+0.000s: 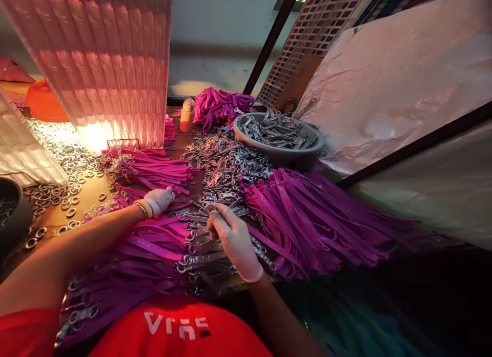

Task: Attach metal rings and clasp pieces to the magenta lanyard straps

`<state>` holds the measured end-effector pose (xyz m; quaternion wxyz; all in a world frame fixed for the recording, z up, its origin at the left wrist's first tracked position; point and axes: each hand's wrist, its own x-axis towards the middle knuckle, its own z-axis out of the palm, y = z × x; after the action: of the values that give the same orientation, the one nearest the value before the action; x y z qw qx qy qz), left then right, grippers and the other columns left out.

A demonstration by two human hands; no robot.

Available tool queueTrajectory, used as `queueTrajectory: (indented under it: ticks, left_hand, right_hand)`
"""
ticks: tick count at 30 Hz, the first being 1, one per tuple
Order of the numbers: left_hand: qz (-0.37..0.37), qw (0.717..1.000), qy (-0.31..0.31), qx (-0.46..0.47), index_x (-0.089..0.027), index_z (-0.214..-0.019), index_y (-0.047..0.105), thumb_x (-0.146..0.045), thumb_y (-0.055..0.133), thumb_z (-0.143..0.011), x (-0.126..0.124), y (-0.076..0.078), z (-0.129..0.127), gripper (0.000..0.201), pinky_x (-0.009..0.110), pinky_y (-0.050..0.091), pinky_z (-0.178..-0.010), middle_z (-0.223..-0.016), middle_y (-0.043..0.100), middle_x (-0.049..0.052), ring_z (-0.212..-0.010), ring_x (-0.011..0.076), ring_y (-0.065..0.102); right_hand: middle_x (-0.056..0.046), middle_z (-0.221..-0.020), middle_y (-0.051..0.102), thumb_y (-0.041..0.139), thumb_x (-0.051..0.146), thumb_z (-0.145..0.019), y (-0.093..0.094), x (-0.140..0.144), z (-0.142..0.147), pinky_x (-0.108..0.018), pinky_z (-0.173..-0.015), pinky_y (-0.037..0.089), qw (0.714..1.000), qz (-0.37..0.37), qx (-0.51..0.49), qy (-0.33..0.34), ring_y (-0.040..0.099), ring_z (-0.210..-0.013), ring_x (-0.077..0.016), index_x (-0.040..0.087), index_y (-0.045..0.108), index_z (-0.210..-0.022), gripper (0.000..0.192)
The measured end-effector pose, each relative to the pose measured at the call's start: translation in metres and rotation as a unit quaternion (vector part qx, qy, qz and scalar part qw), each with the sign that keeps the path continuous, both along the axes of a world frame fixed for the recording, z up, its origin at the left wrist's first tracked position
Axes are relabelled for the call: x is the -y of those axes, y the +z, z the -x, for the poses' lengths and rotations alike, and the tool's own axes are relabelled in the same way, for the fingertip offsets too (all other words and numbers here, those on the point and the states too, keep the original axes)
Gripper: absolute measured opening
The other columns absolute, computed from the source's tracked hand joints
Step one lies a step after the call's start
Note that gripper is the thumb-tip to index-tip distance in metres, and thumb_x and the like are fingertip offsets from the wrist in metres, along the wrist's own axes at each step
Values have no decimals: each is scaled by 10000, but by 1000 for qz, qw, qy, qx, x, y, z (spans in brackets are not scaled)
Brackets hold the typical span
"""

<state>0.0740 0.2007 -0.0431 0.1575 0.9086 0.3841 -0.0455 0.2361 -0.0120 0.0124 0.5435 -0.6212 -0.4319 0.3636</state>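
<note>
On the bench [90, 190], close in front of the person, lie thick bundles of purple straps [307, 218] with metal clips at their ends. The left hand [158, 200], in a white knitted glove, rests palm down on a strap bundle [154, 170] near the middle of the bench; its fingers are curled loosely over the straps, and whether its grip closes on any one strap cannot be told. The right hand [232, 236], in a thin pale glove, sits just right of it, fingers drawn together in a narrow grip at a small metal ring [210, 208] pinched at the fingertips, right above a row of strap clips [200, 242].

Beyond the hands, a loose heap of metal clips [225, 162] spreads across the bench, and behind it stands a grey bowl [279, 148] filled with more clips. A further pile of purple straps [219, 105] lies at the back, beside a small orange bottle [186, 116]. To the left, many metal rings [57, 157] are scattered under a bright pink-lit ribbed panel [103, 60], with an orange container [44, 103] behind. A crinkled plastic sheet [400, 75] leans at the right.
</note>
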Motion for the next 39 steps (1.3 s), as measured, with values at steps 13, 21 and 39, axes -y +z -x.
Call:
queueTrajectory:
  ticks: [13, 21, 39]
  left_hand:
    - [59, 991, 51, 104, -172, -846, 694, -268, 759, -738, -5, 7, 4, 159, 264, 428, -651, -760, 648, 61, -708, 192, 604]
    - [249, 906, 180, 290, -178, -827, 571, -403, 511, -861, 15, 50, 43, 235, 231, 271, -401, -480, 424, -41, -371, 104, 349]
    - [173, 925, 99, 322, -167, -720, 611, -305, 570, -829, 95, 61, 70, 181, 227, 403, -541, -658, 629, 26, -592, 132, 519]
  right_hand:
    - [-44, -1002, 731, 476, 324, -951, -3, -28, 35, -321, -898, 506, 985, -71, 142, 75, 661, -956, -197, 205, 689, -1169, 327]
    - [-88, -1239, 725, 517, 226, -972, 4, -40, 30, -321, -1008, 483, 951, -60, 285, 101, 675, -1140, -217, 193, 668, -1245, 313]
    - [-108, -1054, 726, 393, 191, -1019, 9, -60, 66, -273, -804, 452, 822, -13, 539, 184, 674, -943, -208, 169, 647, -1189, 306]
